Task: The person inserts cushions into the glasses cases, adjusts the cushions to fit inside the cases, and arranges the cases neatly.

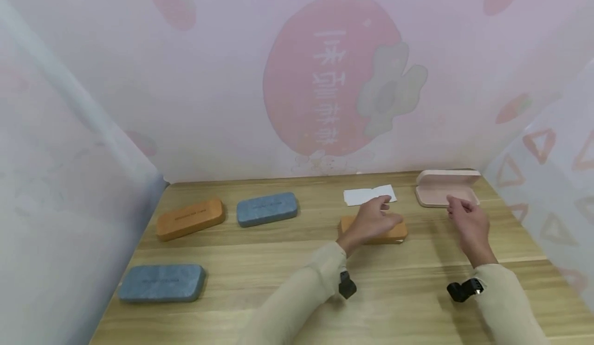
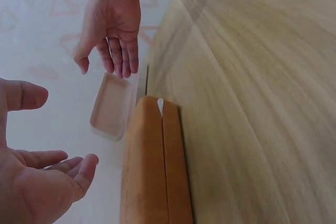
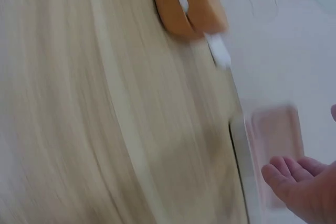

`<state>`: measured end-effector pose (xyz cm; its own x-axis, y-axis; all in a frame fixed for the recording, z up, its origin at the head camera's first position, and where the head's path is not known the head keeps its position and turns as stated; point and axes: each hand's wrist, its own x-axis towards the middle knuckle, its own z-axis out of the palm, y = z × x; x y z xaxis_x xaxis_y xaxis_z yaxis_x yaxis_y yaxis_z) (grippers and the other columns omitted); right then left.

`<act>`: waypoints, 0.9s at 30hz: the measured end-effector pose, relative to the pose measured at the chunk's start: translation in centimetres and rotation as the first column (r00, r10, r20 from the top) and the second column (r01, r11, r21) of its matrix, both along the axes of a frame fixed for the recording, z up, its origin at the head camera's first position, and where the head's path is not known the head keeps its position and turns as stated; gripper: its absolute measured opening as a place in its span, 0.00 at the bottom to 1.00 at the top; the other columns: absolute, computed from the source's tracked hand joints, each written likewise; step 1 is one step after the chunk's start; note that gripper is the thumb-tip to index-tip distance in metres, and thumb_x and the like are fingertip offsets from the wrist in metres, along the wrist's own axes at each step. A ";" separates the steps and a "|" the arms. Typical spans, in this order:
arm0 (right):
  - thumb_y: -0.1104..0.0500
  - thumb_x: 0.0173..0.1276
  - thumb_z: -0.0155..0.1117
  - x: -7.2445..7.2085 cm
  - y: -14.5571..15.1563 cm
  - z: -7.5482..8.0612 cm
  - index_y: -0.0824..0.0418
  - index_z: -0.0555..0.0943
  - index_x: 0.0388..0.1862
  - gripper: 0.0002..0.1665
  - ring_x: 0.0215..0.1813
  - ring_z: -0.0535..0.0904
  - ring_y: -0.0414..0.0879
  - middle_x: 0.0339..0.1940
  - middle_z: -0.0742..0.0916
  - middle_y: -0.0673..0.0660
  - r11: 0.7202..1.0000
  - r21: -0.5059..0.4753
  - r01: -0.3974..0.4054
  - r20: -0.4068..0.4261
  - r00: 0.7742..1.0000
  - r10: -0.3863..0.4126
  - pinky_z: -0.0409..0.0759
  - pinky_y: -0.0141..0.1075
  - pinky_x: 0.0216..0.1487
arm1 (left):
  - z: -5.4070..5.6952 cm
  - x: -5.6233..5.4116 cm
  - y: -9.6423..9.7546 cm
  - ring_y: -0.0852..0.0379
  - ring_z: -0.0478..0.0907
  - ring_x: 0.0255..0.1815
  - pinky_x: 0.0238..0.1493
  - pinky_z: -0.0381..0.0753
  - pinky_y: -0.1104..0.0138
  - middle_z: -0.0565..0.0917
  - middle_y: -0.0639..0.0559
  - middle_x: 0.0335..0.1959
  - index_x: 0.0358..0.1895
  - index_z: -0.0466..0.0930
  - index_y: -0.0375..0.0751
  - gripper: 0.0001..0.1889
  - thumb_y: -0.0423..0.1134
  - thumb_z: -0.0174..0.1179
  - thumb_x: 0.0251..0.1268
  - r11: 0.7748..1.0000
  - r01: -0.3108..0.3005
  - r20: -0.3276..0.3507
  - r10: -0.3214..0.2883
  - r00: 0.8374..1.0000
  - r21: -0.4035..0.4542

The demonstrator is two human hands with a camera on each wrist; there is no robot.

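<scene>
My left hand [image 1: 371, 220] hovers over an orange glasses case [image 1: 394, 235], its thumb and fingers apart with nothing between them. In the left wrist view the lid of that orange case [image 2: 144, 166] is down, and a bit of white material [image 2: 160, 106] pokes out at the seam. To the right, my right hand [image 1: 469, 226] is in front of a pale pink glasses case [image 1: 447, 195] whose lid stands up. Its fingers are loosely bent and hold nothing. Behind the orange case lies a folded white sheet [image 1: 359, 196], partly overlapped by the left fingers.
On the left of the wooden table [image 1: 260, 278] lie another orange case [image 1: 190, 218], a blue case [image 1: 266, 209] behind it to the right, and a second blue case [image 1: 162, 283] nearer me. Pale printed walls [image 1: 223, 102] border the table at the back and sides.
</scene>
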<state>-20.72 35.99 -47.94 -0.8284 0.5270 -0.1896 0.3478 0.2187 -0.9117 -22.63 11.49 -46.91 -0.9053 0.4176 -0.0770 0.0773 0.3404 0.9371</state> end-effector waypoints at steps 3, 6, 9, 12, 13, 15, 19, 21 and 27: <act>0.35 0.71 0.58 0.2 1.9 -0.4 0.62 0.76 0.65 0.37 0.31 0.77 0.23 0.23 0.79 0.27 0.997 0.025 0.078 0.039 0.996 -0.079 0.75 0.19 0.35 | -0.2 -0.4 1.4 0.52 0.80 0.63 0.57 0.80 0.70 0.78 0.48 0.68 0.74 0.68 0.46 0.36 0.48 0.65 0.63 0.998 0.057 -0.008 -0.057 0.998 0.002; 0.32 0.71 0.55 0.5 3.4 -0.9 0.63 0.75 0.69 0.43 0.32 0.74 0.25 0.21 0.77 0.26 0.991 0.094 0.100 0.073 0.992 -0.107 0.72 0.22 0.37 | -0.3 -1.0 2.5 0.52 0.78 0.66 0.60 0.79 0.70 0.76 0.46 0.70 0.76 0.65 0.45 0.36 0.46 0.63 0.65 0.995 0.103 -0.016 -0.103 0.995 0.000; 0.31 0.70 0.54 0.7 4.7 -1.5 0.62 0.77 0.66 0.42 0.32 0.71 0.27 0.20 0.74 0.26 0.980 0.150 0.132 0.082 0.986 -0.145 0.70 0.26 0.39 | -0.3 -1.4 3.6 0.55 0.75 0.70 0.65 0.76 0.68 0.74 0.49 0.73 0.78 0.62 0.45 0.37 0.46 0.61 0.67 0.991 0.131 0.006 -0.131 0.991 0.001; 0.31 0.69 0.55 0.7 5.5 -1.9 0.56 0.81 0.57 0.34 0.31 0.71 0.28 0.19 0.74 0.26 0.974 0.147 0.174 0.071 0.980 -0.186 0.70 0.27 0.38 | -0.3 -1.7 4.6 0.58 0.72 0.72 0.68 0.75 0.65 0.72 0.52 0.74 0.80 0.58 0.49 0.38 0.47 0.60 0.68 0.988 0.151 0.044 -0.150 0.988 -0.012; 0.31 0.69 0.55 0.6 5.6 -2.0 0.55 0.81 0.54 0.32 0.31 0.71 0.29 0.19 0.74 0.27 0.972 0.146 0.186 0.064 0.978 -0.197 0.70 0.27 0.37 | -0.3 -1.7 4.8 0.58 0.72 0.72 0.69 0.74 0.64 0.72 0.52 0.75 0.80 0.58 0.52 0.38 0.48 0.60 0.68 0.988 0.154 0.061 -0.152 0.986 -0.015; 0.32 0.70 0.55 0.4 5.9 -2.2 0.52 0.80 0.49 0.27 0.30 0.70 0.29 0.20 0.74 0.28 0.968 0.155 0.199 0.054 0.976 -0.210 0.70 0.27 0.36 | -0.4 -1.9 5.3 0.58 0.72 0.72 0.69 0.75 0.63 0.72 0.53 0.75 0.79 0.59 0.58 0.37 0.48 0.60 0.68 0.987 0.158 0.070 -0.156 0.985 -0.022; 0.34 0.70 0.55 0.0 6.5 -2.3 0.56 0.80 0.53 0.30 0.33 0.70 0.32 0.26 0.76 0.34 0.954 0.188 0.236 0.029 0.969 -0.245 0.69 0.28 0.39 | -0.6 -2.4 6.4 0.56 0.73 0.71 0.68 0.75 0.61 0.73 0.55 0.74 0.77 0.63 0.66 0.33 0.46 0.60 0.70 0.984 0.177 0.034 -0.177 0.984 -0.011; 0.35 0.71 0.55 -0.4 6.8 -2.2 0.61 0.79 0.60 0.35 0.37 0.72 0.35 0.36 0.81 0.43 0.948 0.210 0.240 0.019 0.968 -0.250 0.69 0.28 0.42 | -0.7 -2.8 7.0 0.55 0.74 0.70 0.68 0.75 0.62 0.73 0.56 0.74 0.76 0.64 0.65 0.32 0.43 0.59 0.71 0.980 0.199 0.012 -0.199 0.980 0.006; 0.36 0.73 0.50 -1.3 7.4 -2.3 0.65 0.66 0.76 0.44 0.64 0.73 0.56 0.70 0.76 0.66 0.952 0.234 0.197 0.026 0.978 -0.209 0.74 0.41 0.63 | -0.9 -3.4 8.4 0.59 0.68 0.73 0.74 0.67 0.62 0.65 0.55 0.79 0.80 0.58 0.52 0.36 0.42 0.60 0.71 0.979 0.198 0.074 -0.201 0.977 0.047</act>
